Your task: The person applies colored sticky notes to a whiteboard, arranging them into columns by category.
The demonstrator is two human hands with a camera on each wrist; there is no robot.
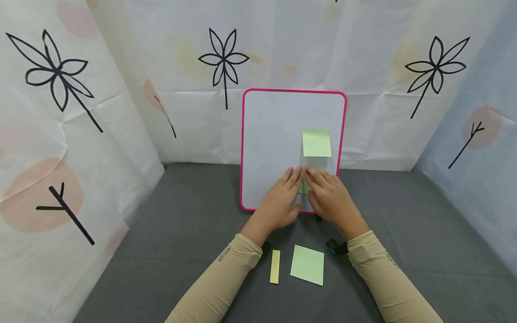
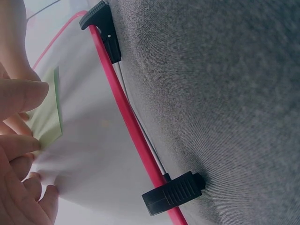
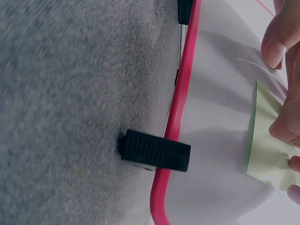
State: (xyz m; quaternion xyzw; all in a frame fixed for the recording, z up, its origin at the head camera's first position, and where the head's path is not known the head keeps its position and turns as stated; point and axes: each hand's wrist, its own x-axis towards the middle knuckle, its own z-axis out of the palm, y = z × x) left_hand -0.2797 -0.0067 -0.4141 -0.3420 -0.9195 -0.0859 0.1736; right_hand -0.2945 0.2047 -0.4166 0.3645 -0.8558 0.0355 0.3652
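Note:
A whiteboard with a pink rim leans upright at the back of the table. Low on it lies a light green sticky note, mostly covered by both hands in the head view. My left hand presses the note's left side with outstretched fingers. From the other side, my right hand lays its fingertips on the same note, close beside the left ones. The note's lower edge stands a little off the board in the right wrist view. Directly above, a second green sticky note is stuck to the board.
On the grey tabletop, between the forearms, lie a green square of sticky notes and a narrow yellow strip. Black feet grip the board's lower rim. Patterned white cloth closes off the back and sides.

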